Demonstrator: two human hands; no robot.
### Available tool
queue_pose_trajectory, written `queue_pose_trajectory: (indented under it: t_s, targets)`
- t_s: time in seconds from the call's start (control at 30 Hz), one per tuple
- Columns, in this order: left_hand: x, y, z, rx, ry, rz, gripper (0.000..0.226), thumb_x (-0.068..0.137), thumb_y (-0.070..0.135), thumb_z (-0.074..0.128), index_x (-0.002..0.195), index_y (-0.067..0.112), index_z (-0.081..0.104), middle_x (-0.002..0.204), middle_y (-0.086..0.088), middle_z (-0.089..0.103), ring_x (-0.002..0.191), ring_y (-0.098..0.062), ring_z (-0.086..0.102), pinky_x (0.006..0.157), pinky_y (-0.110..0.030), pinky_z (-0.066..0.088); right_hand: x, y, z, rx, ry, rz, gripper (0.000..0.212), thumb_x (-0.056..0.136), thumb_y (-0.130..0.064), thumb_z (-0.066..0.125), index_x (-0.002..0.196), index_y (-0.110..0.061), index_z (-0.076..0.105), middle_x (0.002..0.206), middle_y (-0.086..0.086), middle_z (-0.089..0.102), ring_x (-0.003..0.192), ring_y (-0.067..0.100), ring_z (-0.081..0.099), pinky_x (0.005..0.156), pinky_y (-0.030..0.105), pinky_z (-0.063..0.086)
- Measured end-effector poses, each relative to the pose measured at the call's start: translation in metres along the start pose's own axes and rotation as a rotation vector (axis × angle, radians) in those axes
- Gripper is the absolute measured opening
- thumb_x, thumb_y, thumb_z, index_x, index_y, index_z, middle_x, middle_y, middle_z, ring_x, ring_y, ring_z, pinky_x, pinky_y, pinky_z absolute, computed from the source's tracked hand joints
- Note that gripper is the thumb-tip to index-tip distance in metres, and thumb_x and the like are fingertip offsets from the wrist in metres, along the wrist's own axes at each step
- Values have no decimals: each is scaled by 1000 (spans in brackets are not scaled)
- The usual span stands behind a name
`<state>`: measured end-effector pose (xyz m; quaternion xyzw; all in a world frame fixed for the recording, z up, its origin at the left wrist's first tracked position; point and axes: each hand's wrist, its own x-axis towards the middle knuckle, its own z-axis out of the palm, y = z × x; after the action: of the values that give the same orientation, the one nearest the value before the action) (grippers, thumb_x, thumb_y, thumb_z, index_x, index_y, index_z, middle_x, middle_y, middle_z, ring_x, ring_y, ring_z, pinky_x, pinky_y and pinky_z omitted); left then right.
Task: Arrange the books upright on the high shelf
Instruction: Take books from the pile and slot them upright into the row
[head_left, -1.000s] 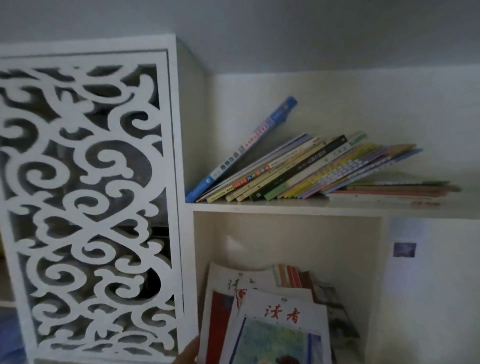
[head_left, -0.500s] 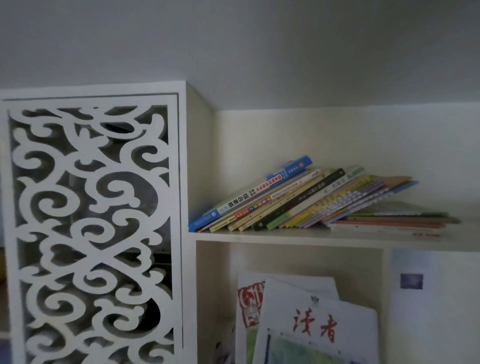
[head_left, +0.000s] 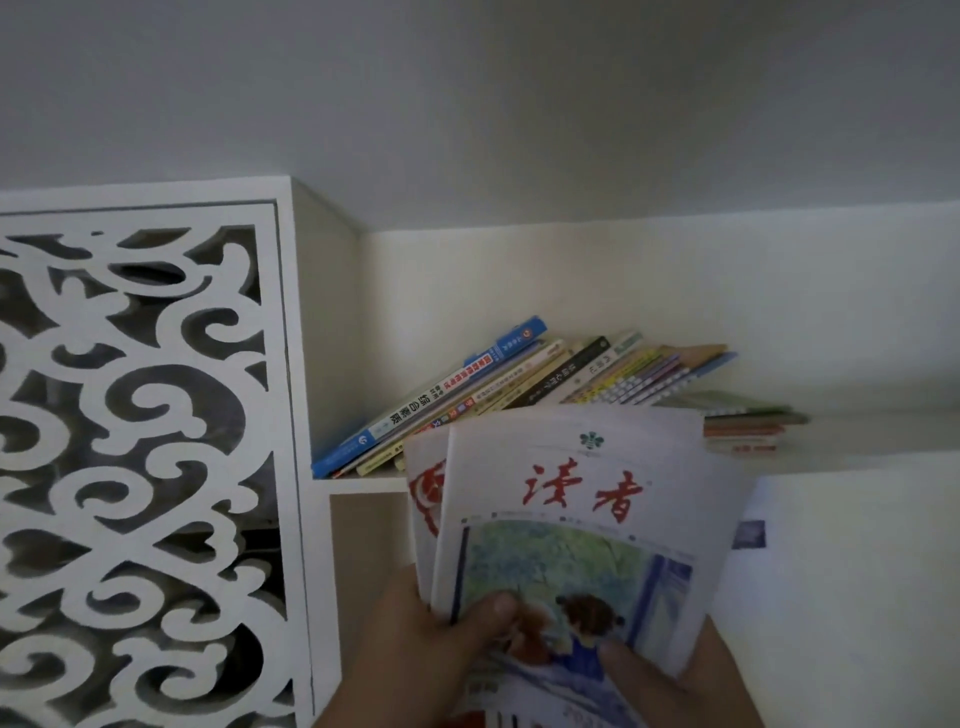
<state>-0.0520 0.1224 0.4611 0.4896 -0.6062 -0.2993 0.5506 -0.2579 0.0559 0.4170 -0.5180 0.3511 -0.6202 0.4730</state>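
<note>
Both hands, left hand (head_left: 441, 639) and right hand (head_left: 691, 680), grip magazines (head_left: 576, 525) below the high shelf (head_left: 831, 465); next, stand them upright beside the leaning books (head_left: 519, 395)

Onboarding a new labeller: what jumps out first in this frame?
The magazines, front cover with red characters, fill the lower centre, gripped by the left hand and right hand. Behind them on the high shelf a row of books leans steeply right onto a flat stack. A white scroll-cut panel fills the left.
</note>
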Motion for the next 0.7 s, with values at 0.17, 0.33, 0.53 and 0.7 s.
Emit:
queue_pose_trajectory:
  t_s: [0.17,0.33,0.53,0.7]
  targets:
    - [22,-43,10,-75,111,108,41,85,2,80,110,32,71,97,18,79,88,3,74,71,-13,58,24,13,10,-53,-119,-58,58,90,3,77,117,-44,54,91,-39,72,84,-15,67,65,10,54]
    - [31,-90,18,-126,195,-107,69,66,14,96,128,18,66,103,6,81,91,-10,77,71,-22,61,45,68,13,-165,-305,125,55,73,-17,96,119,-31,69,105,-20,79,101,3,75,82,20,60]
    - [31,-107,20,-123,162,-224,49,72,18,93,118,23,75,104,7,81,93,-7,76,74,-17,58,47,74,14,-211,-284,149,52,65,-27,99,110,-31,73,94,-21,80,88,-3,75,74,14,58]
    - [31,-51,4,103,103,-47,34,88,16,82,86,50,81,93,20,79,89,6,73,72,-9,52,50,41,5,-83,-199,-16,66,79,1,87,124,-39,59,93,-25,78,82,-4,74,63,15,57]
